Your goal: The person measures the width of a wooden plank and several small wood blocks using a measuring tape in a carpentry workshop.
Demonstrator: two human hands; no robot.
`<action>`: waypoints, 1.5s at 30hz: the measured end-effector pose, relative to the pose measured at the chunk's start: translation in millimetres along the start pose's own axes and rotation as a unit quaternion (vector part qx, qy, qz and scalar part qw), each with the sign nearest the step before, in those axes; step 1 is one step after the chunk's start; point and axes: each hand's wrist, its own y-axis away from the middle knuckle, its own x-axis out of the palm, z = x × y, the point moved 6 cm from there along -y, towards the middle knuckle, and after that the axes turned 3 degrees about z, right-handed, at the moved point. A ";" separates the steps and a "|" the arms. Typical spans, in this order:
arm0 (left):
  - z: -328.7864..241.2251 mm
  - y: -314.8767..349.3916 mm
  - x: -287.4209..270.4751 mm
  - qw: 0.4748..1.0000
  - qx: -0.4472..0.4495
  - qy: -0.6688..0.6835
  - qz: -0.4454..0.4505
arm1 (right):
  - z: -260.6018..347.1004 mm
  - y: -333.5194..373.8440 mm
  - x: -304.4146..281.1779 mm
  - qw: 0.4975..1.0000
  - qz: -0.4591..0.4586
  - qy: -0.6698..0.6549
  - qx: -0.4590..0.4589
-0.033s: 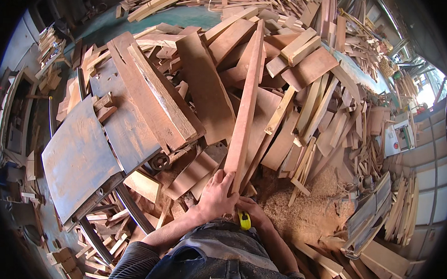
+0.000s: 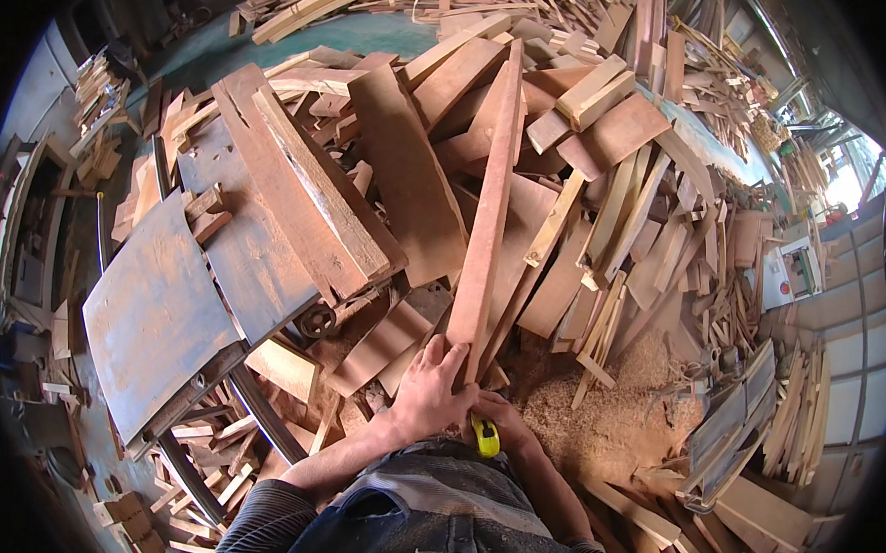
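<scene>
A long reddish wooden plank (image 2: 486,205) slants up and away from me over a heap of boards. My left hand (image 2: 430,388) grips its near end, fingers wrapped over the left edge. Just below and to the right, my right hand (image 2: 509,419) is closed on a small yellow tape measure (image 2: 485,438), close to the plank's end. My left hand partly hides my right hand.
A grey metal-topped cart (image 2: 158,309) with a small wheel (image 2: 316,322) stands to the left, with thick boards (image 2: 310,183) lying on it. Loose wood offcuts (image 2: 618,219) cover the ground ahead and right. Sawdust (image 2: 607,413) lies heaped at the right of my hands.
</scene>
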 end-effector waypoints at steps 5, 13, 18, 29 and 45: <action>-51.4 9.0 -39.2 0.993 0.103 0.054 -0.033 | 32.7 30.3 34.7 0.984 0.161 0.002 -0.070; -70.4 20.2 -43.9 0.931 0.301 0.178 -0.104 | 104.0 73.6 102.2 0.983 0.107 0.053 -0.143; -86.7 15.3 -65.6 0.926 0.305 0.197 -0.104 | 122.0 68.8 108.0 0.961 0.159 0.073 -0.215; -119.0 -10.3 -121.7 0.910 0.294 0.250 -0.151 | 192.5 77.7 164.2 0.921 0.183 0.152 -0.309; -118.3 -14.5 -136.9 0.903 0.330 0.198 -0.190 | 199.0 67.7 166.1 0.921 0.171 0.152 -0.315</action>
